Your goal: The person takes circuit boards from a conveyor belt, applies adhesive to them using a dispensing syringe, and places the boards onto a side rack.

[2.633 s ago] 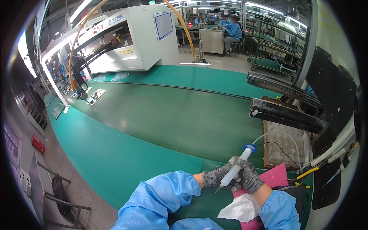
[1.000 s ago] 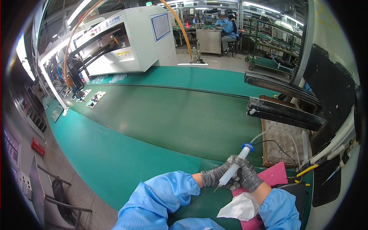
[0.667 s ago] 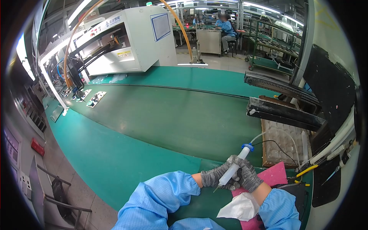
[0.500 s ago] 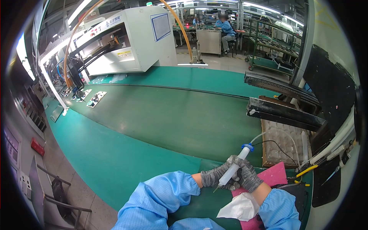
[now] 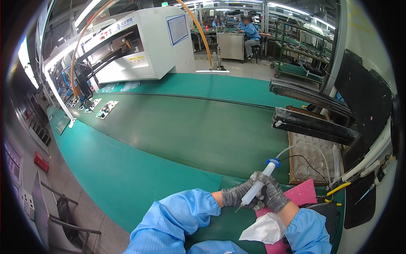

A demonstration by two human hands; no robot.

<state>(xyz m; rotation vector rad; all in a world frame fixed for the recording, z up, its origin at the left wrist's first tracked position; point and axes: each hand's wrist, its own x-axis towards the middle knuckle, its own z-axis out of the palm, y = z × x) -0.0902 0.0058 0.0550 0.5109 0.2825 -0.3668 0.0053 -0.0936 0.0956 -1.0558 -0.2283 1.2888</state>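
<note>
A translucent syringe (image 5: 253, 191) with a blue cap and an air tube at its upper end tilts down to the left, its thin needle over the green mat. My right hand (image 5: 275, 194), in a grey striped glove, is wrapped round the barrel. Against it, on the left, my left hand (image 5: 241, 194) is closed in the same kind of glove; whether its fingers grip the syringe or the other hand is hidden. Beneath my right wrist lie a crumpled white cloth (image 5: 263, 229) and a pink sheet (image 5: 303, 193).
A green conveyor belt (image 5: 186, 127) crosses the bench, with a circuit board (image 5: 106, 109) at its far left. At right are a plastic tray (image 5: 311, 158) and a black rail (image 5: 315, 126). A white machine (image 5: 169, 55) stands behind. Workers in blue sit farther back.
The view has shifted slightly since the earliest frame, and the board at the far left shows more fully. A distant worker's posture has changed. My hands and the syringe keep their pose.
</note>
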